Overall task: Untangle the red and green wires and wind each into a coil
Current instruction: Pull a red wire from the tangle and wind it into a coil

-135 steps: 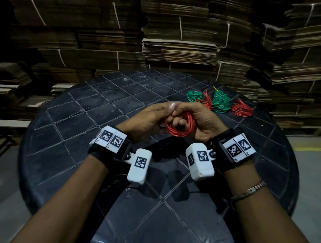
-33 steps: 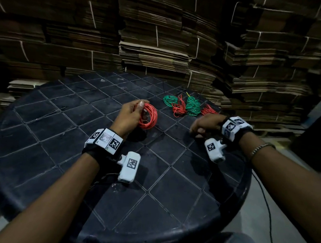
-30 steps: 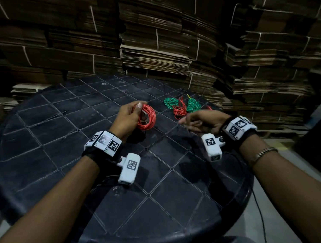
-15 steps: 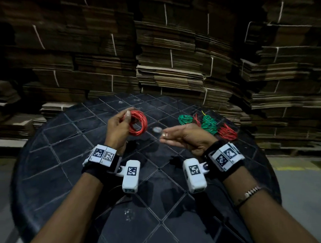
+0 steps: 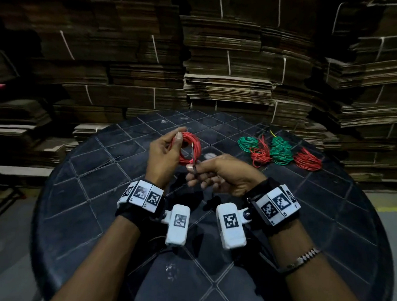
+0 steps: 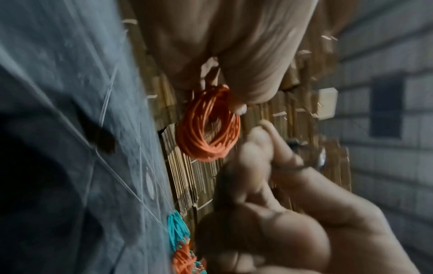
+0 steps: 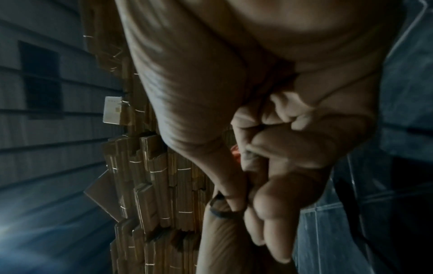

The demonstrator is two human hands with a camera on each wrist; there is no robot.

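My left hand (image 5: 181,134) holds a wound red wire coil (image 5: 197,143) upright above the black table, thumb on its left rim. In the left wrist view the coil (image 6: 205,153) hangs from that thumb and fingers (image 6: 239,109). My right hand (image 5: 192,167) is just below and right of the coil. It pinches a thin dark tie (image 5: 194,168) whose pale end reaches up across the ring. The right wrist view shows the tie (image 7: 221,213) looped at the thumb tip. Two green coils (image 5: 248,144) (image 5: 281,150) and two red bundles (image 5: 260,153) (image 5: 307,161) lie at the table's far right.
The round black table (image 5: 100,191) has a diamond-grid top. A small pale spot (image 5: 209,155) marks it beside the hands. Tall stacks of flattened cardboard (image 5: 231,60) stand close behind and to both sides. Grey floor shows beyond the table's edge.
My right hand let go of the red coil, went to the table's right edge and came back beside the coil pinching the tie. My left hand raised the coil.
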